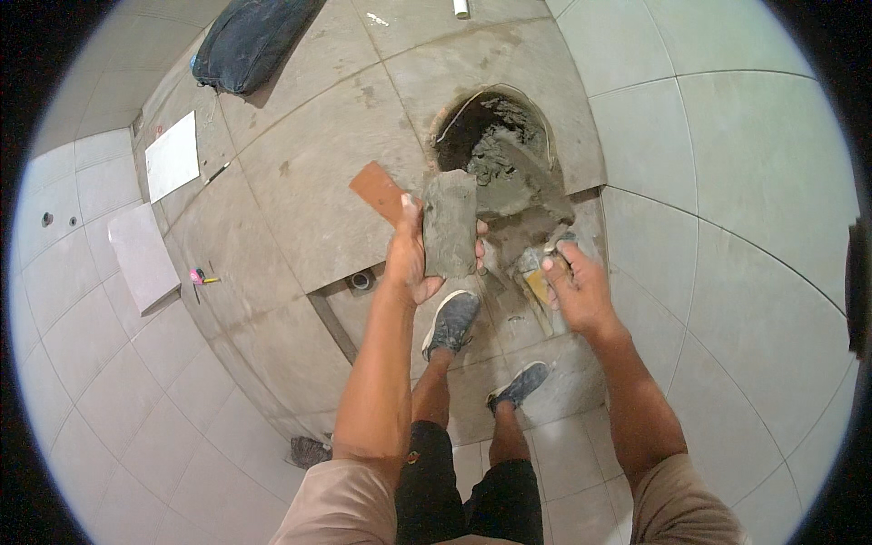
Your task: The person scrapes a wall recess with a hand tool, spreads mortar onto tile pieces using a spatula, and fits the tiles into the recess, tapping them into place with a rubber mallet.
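My left hand [411, 250] is closed around a small rectangular slab [450, 223] coated with grey mortar, its fingers wrapping the far edge. Beside that hand a reddish-brown rectangular piece [375, 188] sticks out to the left; whether it is held or lies on the floor I cannot tell. In my right hand [581, 289] is the handle of a trowel [545, 189], its mortar-smeared blade slanting down into a round bucket [438, 136]. Wet grey mortar [500, 159] fills part of the bucket, and a thin wire handle rests along its rim.
A yellow-and-white object [536, 287] lies below my right hand. Near my shoes is a recess with a round pipe opening [361, 281]. At left are a white sheet [173, 158], a tape measure [197, 275] and a leaning tile [143, 257]. Dark cloth [250, 45] lies farther off; tiled walls flank both sides.
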`<state>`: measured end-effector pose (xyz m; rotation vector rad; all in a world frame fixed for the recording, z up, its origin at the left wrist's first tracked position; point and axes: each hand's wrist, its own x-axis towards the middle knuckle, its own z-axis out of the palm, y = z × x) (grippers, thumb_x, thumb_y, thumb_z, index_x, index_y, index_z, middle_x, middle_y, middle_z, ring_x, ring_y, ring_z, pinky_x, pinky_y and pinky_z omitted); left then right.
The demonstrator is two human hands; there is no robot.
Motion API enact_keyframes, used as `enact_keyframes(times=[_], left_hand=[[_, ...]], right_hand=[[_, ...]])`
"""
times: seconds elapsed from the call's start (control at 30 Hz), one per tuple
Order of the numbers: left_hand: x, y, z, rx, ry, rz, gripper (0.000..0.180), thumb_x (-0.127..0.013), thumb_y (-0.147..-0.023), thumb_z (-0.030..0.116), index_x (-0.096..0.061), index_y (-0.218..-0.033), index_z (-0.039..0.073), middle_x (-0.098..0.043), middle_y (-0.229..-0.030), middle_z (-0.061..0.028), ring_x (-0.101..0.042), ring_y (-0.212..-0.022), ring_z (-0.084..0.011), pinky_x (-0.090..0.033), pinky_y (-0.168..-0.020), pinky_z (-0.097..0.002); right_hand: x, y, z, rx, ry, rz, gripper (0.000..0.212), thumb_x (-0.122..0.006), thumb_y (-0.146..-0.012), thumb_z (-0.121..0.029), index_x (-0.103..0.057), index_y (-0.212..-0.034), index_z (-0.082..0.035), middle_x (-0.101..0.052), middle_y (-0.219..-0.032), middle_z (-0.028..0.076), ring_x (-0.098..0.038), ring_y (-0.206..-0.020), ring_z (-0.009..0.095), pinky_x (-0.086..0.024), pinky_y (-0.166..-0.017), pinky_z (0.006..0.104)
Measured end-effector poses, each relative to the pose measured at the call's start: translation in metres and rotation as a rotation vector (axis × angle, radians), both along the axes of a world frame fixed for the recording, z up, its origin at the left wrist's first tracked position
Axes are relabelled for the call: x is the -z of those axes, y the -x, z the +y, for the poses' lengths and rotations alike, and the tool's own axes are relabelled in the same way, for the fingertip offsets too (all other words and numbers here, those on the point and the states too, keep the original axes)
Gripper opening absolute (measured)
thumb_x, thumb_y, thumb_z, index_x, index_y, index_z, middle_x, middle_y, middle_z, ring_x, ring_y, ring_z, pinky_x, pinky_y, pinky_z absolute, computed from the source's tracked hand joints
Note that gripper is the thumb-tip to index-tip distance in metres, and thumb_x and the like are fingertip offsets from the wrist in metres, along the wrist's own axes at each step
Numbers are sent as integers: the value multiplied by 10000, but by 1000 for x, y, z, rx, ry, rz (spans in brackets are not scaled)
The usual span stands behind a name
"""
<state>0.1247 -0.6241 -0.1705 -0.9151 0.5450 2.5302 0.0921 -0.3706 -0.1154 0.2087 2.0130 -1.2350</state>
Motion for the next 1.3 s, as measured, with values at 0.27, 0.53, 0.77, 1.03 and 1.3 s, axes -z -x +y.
enact_keyframes(times=[0.27,0.53,0.77,1.03,1.3], left_hand=[[27,23,31,47,45,-160,571,-308,-1038,452,-538,-1333,21,-675,-1141,-173,-684,-954,-330,-563,-833,-490],[39,24,44,88,188,-265,550,-242,-1049,428,-568,-1254,35,-666,-1093,-173,-672,-938,-316,-586,-752,-502],[26,37,45,140,219,-273,579,-193,-1059,427,-508,-1314,13,-649,-1071,-179,-661,-906,-332,-585,-732,-503],[41,31,52,26,219,-161,617,-289,-1071,542,-500,-1320,18,-645,-1071,-173,-659,-895,-305,-579,-753,-480],[74,51,32,-180,257,122,500,-551,-1025,365,-483,-1434,87,-603,-1321,-96,-579,-1196,-271,-492,-1020,-476]], right_hand=[[17,-46,-1,-235,-71,507,236,-611,-976,-235,-611,-1010,-2,-646,-852,240,-628,-822,456,-497,-695,496],[29,-56,-12,-282,-241,431,218,-608,-968,-248,-583,-936,-34,-657,-844,223,-636,-800,463,-503,-687,545],[60,-26,-23,-218,-333,409,291,-594,-974,-317,-610,-933,-30,-679,-838,254,-648,-797,495,-516,-697,554],[86,19,-21,-65,-299,372,340,-557,-991,-314,-623,-966,18,-657,-872,307,-621,-860,531,-487,-734,566],[48,-11,-22,-95,-247,352,354,-555,-994,-313,-622,-1052,30,-647,-839,318,-628,-865,526,-490,-736,568]])
